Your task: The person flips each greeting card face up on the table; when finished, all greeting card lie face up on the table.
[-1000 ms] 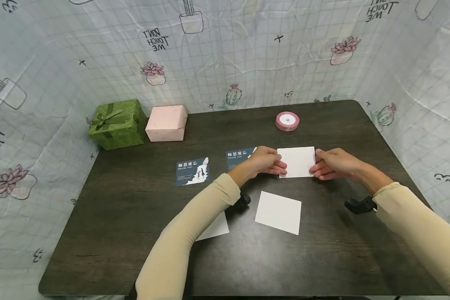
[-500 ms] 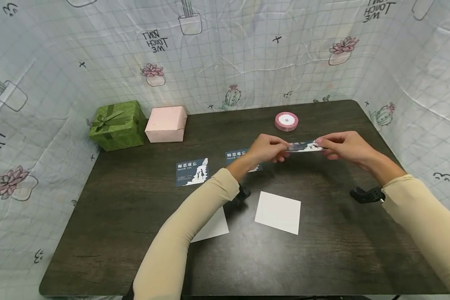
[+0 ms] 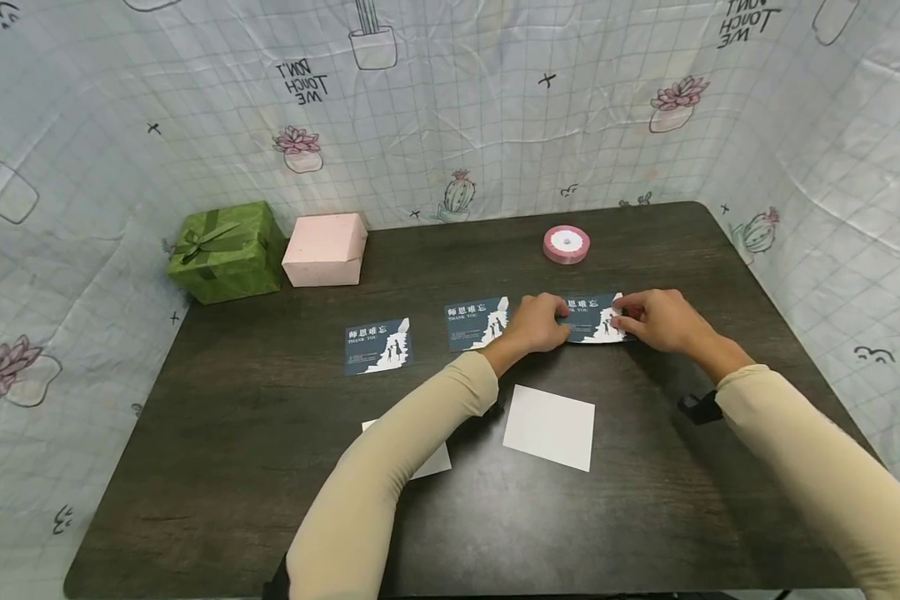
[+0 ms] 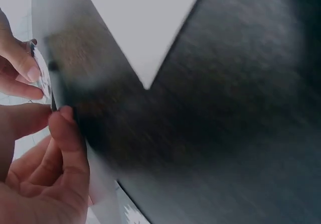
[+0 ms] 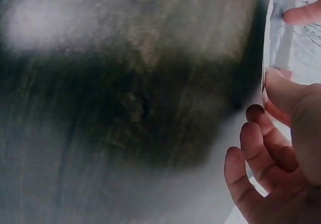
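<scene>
Pinching its ends, left hand (image 3: 537,323) and right hand (image 3: 662,320) have turned the blue card (image 3: 589,318) print-side up

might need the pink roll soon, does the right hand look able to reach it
Probably yes: nothing visible stands between the right hand and the pink roll, which lies beyond the blue card the hand pinches; it would likely need to release that card first.

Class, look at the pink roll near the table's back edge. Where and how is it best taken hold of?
I'd likely grip the pink roll by opposite sides of its round rim, coming straight down from above: it lies flat, white centre up, apart from other things.
</scene>
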